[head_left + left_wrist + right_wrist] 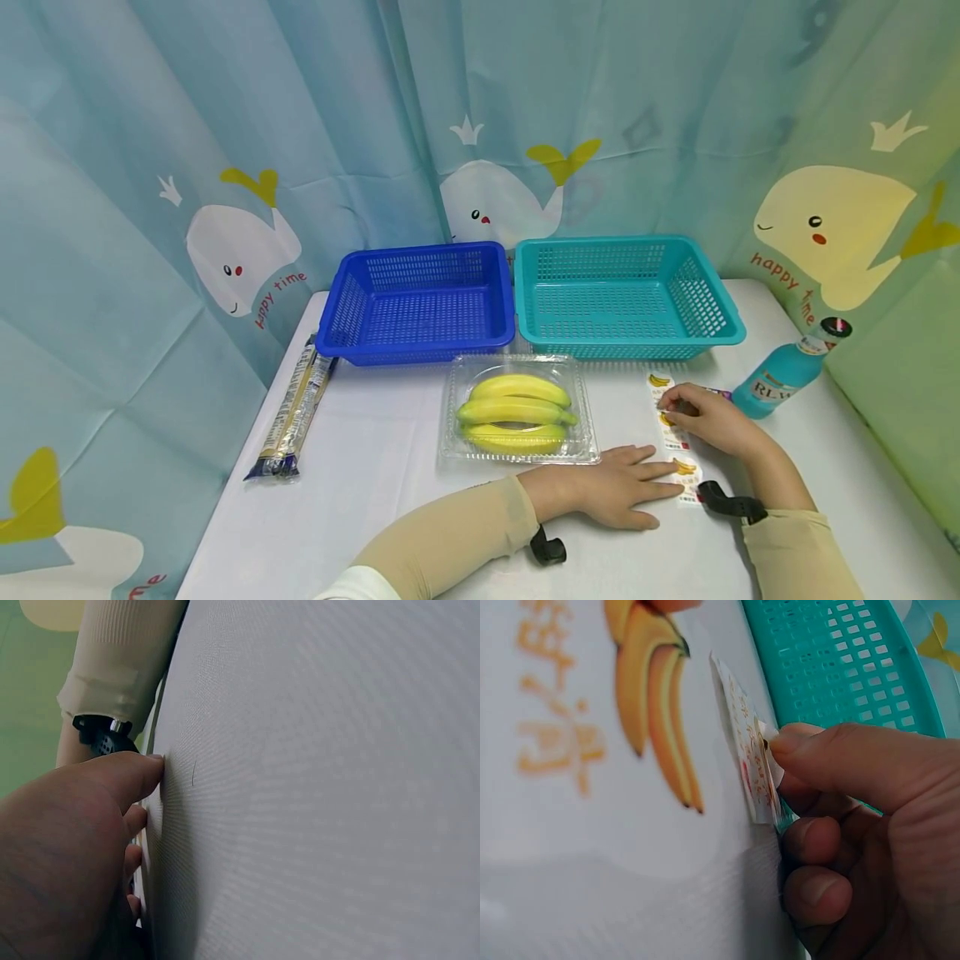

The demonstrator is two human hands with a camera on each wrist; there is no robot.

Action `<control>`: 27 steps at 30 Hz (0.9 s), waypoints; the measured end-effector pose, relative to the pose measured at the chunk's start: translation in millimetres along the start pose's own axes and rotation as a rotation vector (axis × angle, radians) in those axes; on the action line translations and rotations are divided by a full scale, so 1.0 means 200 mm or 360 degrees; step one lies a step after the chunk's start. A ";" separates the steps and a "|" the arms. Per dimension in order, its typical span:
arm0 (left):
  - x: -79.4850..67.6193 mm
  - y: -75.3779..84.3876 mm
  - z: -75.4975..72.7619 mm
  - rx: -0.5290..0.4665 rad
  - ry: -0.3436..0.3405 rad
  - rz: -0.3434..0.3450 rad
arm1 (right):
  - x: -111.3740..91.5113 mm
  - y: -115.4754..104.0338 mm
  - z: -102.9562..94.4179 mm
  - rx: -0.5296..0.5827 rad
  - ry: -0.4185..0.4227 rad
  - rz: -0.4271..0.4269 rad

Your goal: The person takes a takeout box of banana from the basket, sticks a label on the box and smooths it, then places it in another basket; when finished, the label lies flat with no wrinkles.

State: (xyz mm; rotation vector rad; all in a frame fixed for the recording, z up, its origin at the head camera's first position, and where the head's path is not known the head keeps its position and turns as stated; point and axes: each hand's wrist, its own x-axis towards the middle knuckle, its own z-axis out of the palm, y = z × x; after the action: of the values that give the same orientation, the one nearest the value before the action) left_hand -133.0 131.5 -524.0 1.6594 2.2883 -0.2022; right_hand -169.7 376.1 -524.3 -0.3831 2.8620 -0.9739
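A strip of white banana-print labels (687, 471) lies on the table to the right of the banana box. My left hand (611, 487) rests flat with spread fingers, its fingertips touching the strip's near part. Over the far part, my right hand (708, 421) pinches the edge of a label between thumb and finger. In the right wrist view that label (744, 739) stands tilted up from the surface, partly hidden by the thumb. A larger-looking printed label (577, 795) lies flat in front of it. The left wrist view shows mainly my left hand (67, 847) against the white tabletop.
Yellow bananas (517, 412) sit in a clear plastic box (447, 433). Behind stand a blue basket (416, 350) and a teal basket (630, 343). A turquoise bottle (780, 379) tilts at the right, a small purple packet (720, 392) beside it. Long wrapped packs (294, 412) lie left.
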 end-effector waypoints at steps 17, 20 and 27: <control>0.00 0.00 0.00 -0.0051 -0.0014 0.0002 | -0.01 0.01 -0.02 0.0080 -0.0023 0.0154; 0.00 0.00 0.00 -0.0047 -0.0010 0.0002 | -0.01 -0.01 -0.03 0.0124 -0.0055 0.0215; 0.00 0.00 0.00 -0.0050 -0.0011 0.0007 | -0.01 -0.01 -0.02 0.0170 -0.0086 0.0273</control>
State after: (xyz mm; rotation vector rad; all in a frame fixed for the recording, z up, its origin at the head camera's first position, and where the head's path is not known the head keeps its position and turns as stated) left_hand -133.2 130.6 -523.7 1.6456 2.2710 -0.1701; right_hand -167.7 378.2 -519.6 -0.1497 2.7259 -1.0602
